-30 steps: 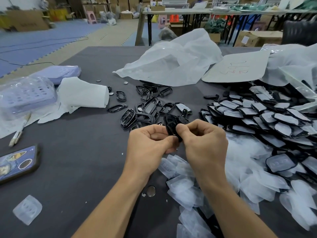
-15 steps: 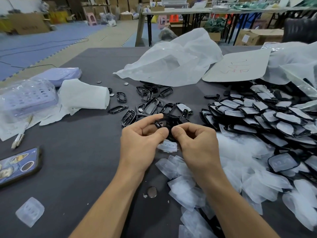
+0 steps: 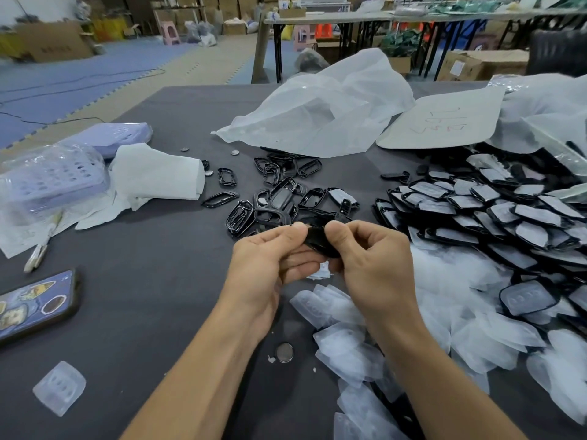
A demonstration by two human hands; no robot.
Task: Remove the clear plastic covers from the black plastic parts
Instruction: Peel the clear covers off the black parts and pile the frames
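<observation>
My left hand [image 3: 270, 265] and my right hand [image 3: 371, 262] meet over the middle of the dark table, both pinching one black plastic part [image 3: 317, 241] between thumbs and fingers. A clear cover [image 3: 320, 270] shows just below the part, between my hands; whether it is still attached I cannot tell. Bare black parts [image 3: 273, 198] lie in a loose heap beyond my hands. Black parts with clear covers on them [image 3: 482, 208] are piled at the right. Removed clear covers [image 3: 349, 354] lie scattered under and beside my right forearm.
A large white plastic bag [image 3: 320, 115] lies at the back, with a cardboard sheet [image 3: 441, 122] to its right. At the left are a lilac basket in plastic [image 3: 54, 179], white paper [image 3: 158, 176], a phone [image 3: 35, 303], a lone clear cover [image 3: 59, 387] and a coin cell [image 3: 285, 352].
Both hands have shifted slightly away from me with the black part. A clear cover has appeared below the part, between my hands.
</observation>
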